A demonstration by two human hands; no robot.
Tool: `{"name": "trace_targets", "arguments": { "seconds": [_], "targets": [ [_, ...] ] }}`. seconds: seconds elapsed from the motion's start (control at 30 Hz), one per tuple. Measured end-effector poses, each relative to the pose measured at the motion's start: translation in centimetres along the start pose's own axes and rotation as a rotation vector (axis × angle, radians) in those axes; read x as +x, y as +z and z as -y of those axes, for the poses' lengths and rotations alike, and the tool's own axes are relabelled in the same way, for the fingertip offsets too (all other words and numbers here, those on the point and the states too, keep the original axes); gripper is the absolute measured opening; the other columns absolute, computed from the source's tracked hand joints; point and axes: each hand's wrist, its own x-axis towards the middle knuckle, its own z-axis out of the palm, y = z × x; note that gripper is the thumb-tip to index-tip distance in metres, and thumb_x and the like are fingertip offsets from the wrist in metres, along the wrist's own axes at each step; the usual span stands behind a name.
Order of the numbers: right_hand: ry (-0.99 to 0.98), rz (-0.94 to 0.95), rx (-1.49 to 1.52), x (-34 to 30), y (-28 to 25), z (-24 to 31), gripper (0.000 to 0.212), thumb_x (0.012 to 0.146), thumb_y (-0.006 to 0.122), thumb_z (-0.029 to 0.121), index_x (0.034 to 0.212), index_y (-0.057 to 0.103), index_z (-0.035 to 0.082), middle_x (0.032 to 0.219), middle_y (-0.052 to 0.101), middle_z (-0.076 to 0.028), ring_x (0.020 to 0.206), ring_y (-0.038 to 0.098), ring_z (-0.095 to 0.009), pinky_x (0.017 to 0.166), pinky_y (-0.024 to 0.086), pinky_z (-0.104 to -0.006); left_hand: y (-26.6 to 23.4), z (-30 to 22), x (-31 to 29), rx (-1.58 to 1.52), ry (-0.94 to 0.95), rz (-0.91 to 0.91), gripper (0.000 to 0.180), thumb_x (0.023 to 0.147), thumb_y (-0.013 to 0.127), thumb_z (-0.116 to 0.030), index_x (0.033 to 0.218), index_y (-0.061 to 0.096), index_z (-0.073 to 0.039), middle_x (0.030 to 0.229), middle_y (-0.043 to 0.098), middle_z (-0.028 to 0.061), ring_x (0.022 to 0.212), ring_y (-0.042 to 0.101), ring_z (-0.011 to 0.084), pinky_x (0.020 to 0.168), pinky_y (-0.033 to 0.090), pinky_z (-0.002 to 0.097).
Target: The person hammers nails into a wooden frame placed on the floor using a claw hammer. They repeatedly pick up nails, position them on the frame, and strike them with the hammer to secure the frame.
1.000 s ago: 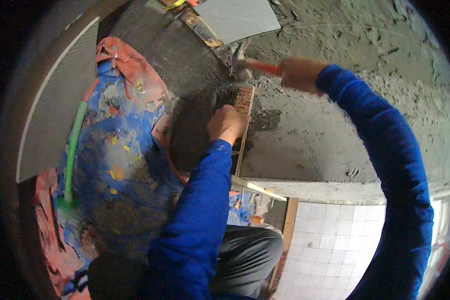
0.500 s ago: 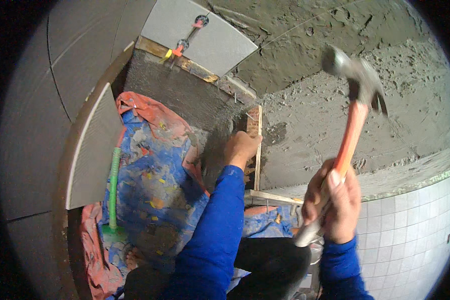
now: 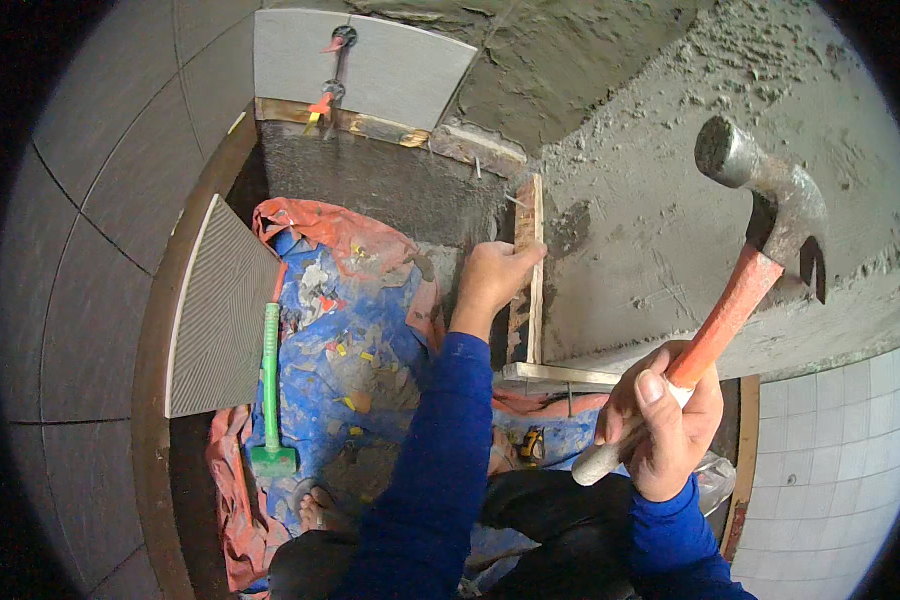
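Observation:
My right hand [image 3: 665, 420] is wrapped around the orange and white handle of a claw hammer [image 3: 725, 315]. Its metal head is raised to the right of the wooden strip, with the claw turned to the right. My left hand [image 3: 495, 285] grips the upright wooden strip [image 3: 536, 220] at the edge of the cement-coated wall, thumb over its edge and fingers partly hidden. Just above that hand, a nail [image 3: 516, 201] sticks out of the strip at a slant. Below, another wooden piece [image 3: 560, 374] meets the strip's lower end.
Wet cement [image 3: 650, 250] covers the wall at right. A pale tile [image 3: 390, 70] with pipe fittings is set at the top. A loose ridged tile [image 3: 220, 310] leans at left, beside a green-handled mallet [image 3: 271, 380]. A dirty blue tarp [image 3: 315, 400] covers the floor.
The view has shifted. The hammer has swung rightward and its head is farther from the wooden strip. My left hand keeps its hold on the strip.

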Motion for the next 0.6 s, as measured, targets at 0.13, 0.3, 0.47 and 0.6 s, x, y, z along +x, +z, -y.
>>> {"name": "trace_targets", "arguments": {
  "seconds": [0.13, 0.3, 0.47, 0.6],
  "targets": [
    [0.043, 0.02, -0.048, -1.1, -1.4, 0.4, 0.024, 0.099, 0.074, 0.016, 0.103, 0.056, 0.002, 0.071, 0.062, -0.005, 0.052, 0.058, -0.011, 0.049, 0.046, -0.0258, 0.0, -0.2, 0.0, 0.008, 0.022, -0.031, 0.06, 0.085, 0.073, -0.058, 0.09, 0.08, 0.002, 0.087, 0.074, 0.0275, 0.084, 0.074, 0.0414, 0.078, 0.056, 0.0464],
    [0.065, 0.067, -0.066, -2.2, -2.8, 0.6, 0.025, 0.098, 0.074, 0.015, 0.104, 0.055, 0.0, 0.072, 0.062, -0.006, 0.053, 0.059, -0.012, 0.05, 0.047, -0.0265, -0.5, -1.0, 0.1, 0.06, -0.052, 0.027, 0.051, 0.089, 0.08, -0.043, 0.105, 0.081, 0.005, 0.086, 0.077, 0.0119, 0.075, 0.067, 0.0169, 0.071, 0.053, 0.0335],
    [0.004, 0.026, -0.122, -2.4, -3.3, 0.3, 0.03, 0.097, 0.072, 0.017, 0.105, 0.051, -0.002, 0.072, 0.059, -0.011, 0.05, 0.059, -0.017, 0.046, 0.049, -0.0299, -0.5, -1.4, -0.6, 0.0, -0.021, -0.038, 0.048, 0.089, 0.079, -0.044, 0.096, 0.081, 0.004, 0.082, 0.076, 0.0117, 0.07, 0.065, 0.0176, 0.067, 0.052, 0.0358],
    [0.037, 0.033, -0.057, -2.6, -3.8, 0.4, 0.027, 0.097, 0.074, 0.017, 0.103, 0.055, -0.001, 0.072, 0.062, -0.008, 0.054, 0.06, -0.014, 0.05, 0.048, -0.0279, -0.5, -1.3, -0.6, -0.024, -0.039, -0.013, 0.053, 0.088, 0.076, -0.047, 0.09, 0.078, 0.006, 0.078, 0.074, 0.0184, 0.07, 0.068, 0.0228, 0.073, 0.053, 0.0408]
  ]
}}
